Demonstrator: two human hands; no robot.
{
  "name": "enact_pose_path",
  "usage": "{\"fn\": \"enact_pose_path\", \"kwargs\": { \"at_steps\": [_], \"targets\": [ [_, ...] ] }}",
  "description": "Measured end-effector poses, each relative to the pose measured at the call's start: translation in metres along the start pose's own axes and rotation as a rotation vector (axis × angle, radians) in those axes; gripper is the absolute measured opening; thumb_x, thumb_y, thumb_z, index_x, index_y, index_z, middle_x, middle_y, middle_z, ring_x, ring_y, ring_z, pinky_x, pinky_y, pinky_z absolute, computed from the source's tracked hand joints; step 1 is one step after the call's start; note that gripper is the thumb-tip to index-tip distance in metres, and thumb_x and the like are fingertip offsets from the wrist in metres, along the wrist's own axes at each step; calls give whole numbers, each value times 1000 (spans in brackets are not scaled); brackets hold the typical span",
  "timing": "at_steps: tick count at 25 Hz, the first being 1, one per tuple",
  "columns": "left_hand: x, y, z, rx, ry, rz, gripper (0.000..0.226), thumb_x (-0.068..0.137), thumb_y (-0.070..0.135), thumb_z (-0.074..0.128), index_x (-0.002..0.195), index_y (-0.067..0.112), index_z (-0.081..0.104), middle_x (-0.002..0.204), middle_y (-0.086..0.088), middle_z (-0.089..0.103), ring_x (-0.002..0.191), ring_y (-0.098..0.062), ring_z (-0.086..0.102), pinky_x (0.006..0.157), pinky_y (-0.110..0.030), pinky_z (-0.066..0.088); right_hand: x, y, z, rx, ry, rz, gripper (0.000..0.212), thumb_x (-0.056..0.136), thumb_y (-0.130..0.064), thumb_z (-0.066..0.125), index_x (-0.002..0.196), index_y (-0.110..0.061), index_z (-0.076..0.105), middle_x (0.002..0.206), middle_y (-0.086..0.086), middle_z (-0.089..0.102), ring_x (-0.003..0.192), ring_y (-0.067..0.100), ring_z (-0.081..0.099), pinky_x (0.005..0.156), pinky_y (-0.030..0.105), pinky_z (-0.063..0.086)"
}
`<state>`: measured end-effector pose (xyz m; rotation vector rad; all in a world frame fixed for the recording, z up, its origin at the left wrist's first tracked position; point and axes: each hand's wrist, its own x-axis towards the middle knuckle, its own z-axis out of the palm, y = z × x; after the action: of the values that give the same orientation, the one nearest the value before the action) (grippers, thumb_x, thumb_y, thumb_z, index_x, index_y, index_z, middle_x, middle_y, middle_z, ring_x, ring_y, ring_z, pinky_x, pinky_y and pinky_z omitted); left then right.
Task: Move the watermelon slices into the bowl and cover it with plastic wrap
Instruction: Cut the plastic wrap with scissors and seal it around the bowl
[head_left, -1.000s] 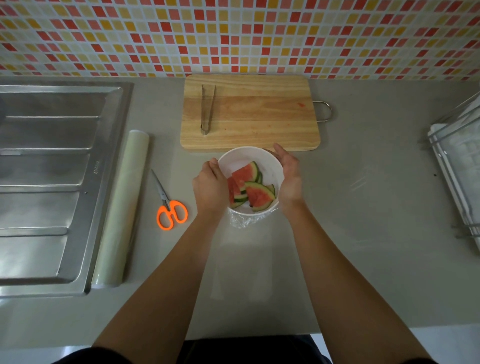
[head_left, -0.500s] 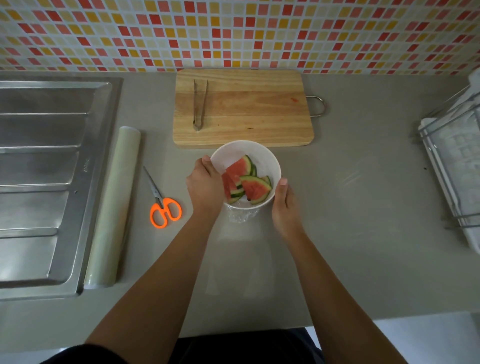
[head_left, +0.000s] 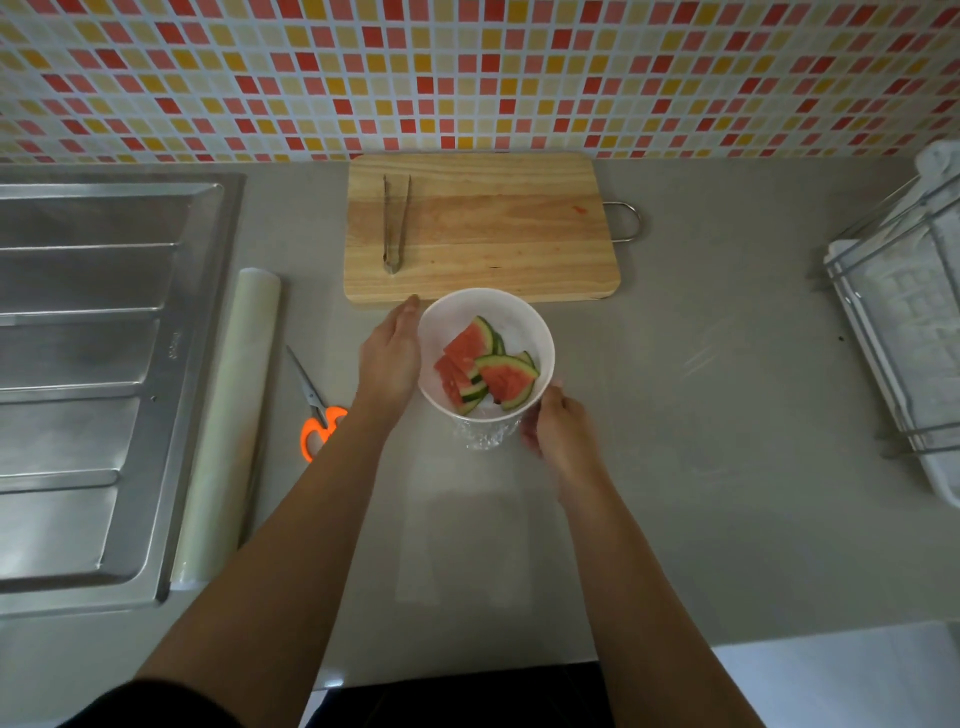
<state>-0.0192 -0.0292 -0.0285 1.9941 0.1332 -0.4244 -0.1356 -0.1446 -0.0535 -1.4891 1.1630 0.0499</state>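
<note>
Just in front of the cutting board, the bowl stands upright on the desk, mouth up, round with no long axis, watermelon slices inside. Within the last second the left hand has flattened, fingers straight, along its left wall, and the right hand has slid from the far-right rim to the near right, fingers curled round the wall over crinkled plastic wrap. So the covering looks nearly sealed.
</note>
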Motion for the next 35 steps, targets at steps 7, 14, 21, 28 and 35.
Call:
{"fn": "enact_pose_path", "kwargs": {
  "at_steps": [7,14,21,28,35],
  "targets": [
    [-8,-16,0,90,76,133,31,100,21,35,110,7,61,95,-4,59,92,-24,53,75,-27,35,10,-22,16,63,169,2,17,93,-25,38,80,-19,47,87,6,58,95,33,59,82,45,49],
    [-11,-17,6,121,119,153,32,102,19,30,107,2,56,92,-8,55,83,-22,48,66,-25,29,4,-21,11,-44,270,-59,31,99,-18,32,112,5,47,113,21,60,106,36,55,74,33,36],
    [-16,-15,15,49,183,125,32,102,20,29,104,1,55,91,-7,54,84,-22,49,72,-28,33,-6,-18,25,-28,337,-97,11,92,-6,38,101,-8,44,96,11,60,83,26,52,57,27,33],
    [-14,-17,16,43,188,133,32,102,19,30,105,0,55,92,-9,55,86,-23,49,75,-30,37,1,-8,24,-381,324,-421,35,89,-10,51,124,-11,57,105,12,65,95,28,61,72,24,35],
    [-19,-15,17,18,206,107,32,102,19,29,104,0,55,92,-8,54,85,-22,48,73,-28,34,4,-1,6,-592,133,-427,37,90,-14,50,127,-13,51,125,10,45,118,28,41,97,35,32]
  ]
}}
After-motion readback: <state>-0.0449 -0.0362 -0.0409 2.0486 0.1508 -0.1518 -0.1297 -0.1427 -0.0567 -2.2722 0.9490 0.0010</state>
